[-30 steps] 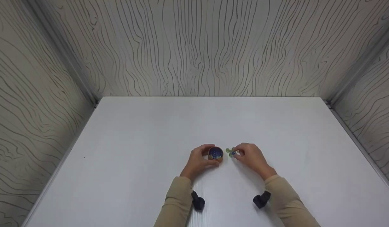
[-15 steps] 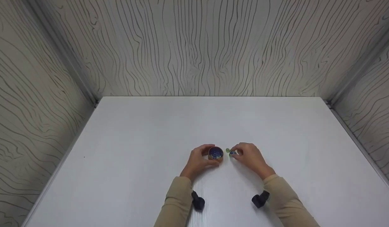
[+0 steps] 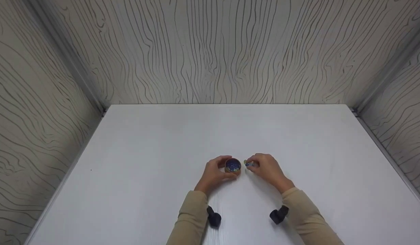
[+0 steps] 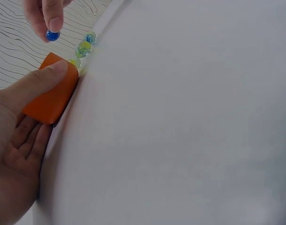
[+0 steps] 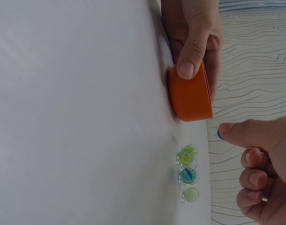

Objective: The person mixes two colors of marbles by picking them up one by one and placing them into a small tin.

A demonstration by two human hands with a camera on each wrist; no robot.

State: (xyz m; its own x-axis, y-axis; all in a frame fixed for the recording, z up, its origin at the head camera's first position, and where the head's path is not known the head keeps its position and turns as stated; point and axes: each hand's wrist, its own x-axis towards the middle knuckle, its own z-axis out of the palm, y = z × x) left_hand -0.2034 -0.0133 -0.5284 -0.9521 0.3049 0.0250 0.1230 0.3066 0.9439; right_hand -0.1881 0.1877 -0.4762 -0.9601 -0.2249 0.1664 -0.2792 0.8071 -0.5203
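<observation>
My left hand [image 3: 214, 174] grips a small orange cup [image 4: 51, 98] that stands on the white table, thumb on the near side and fingers round the far side. In the head view the cup holds many small dark blue and some greenish pieces. Just to its right, my right hand [image 3: 269, 170] pinches a blue glass marble [image 4: 52, 35] between thumb and fingertip, raised above the table near the cup's rim. Below that hand several clear marbles with yellow-green and blue swirls [image 5: 188, 176] lie on the table beside the cup.
Black wrist cameras sit on the left sleeve [image 3: 214, 218] and the right sleeve [image 3: 278, 215]. The white table [image 3: 155, 143] ends at a back wall [image 3: 210, 54] with a wood-grain pattern, and similar walls flank both sides.
My right hand has moved slightly left toward the cup and now holds a blue marble up, covering more of the loose marbles in the head view. The left hand and cup stay put.
</observation>
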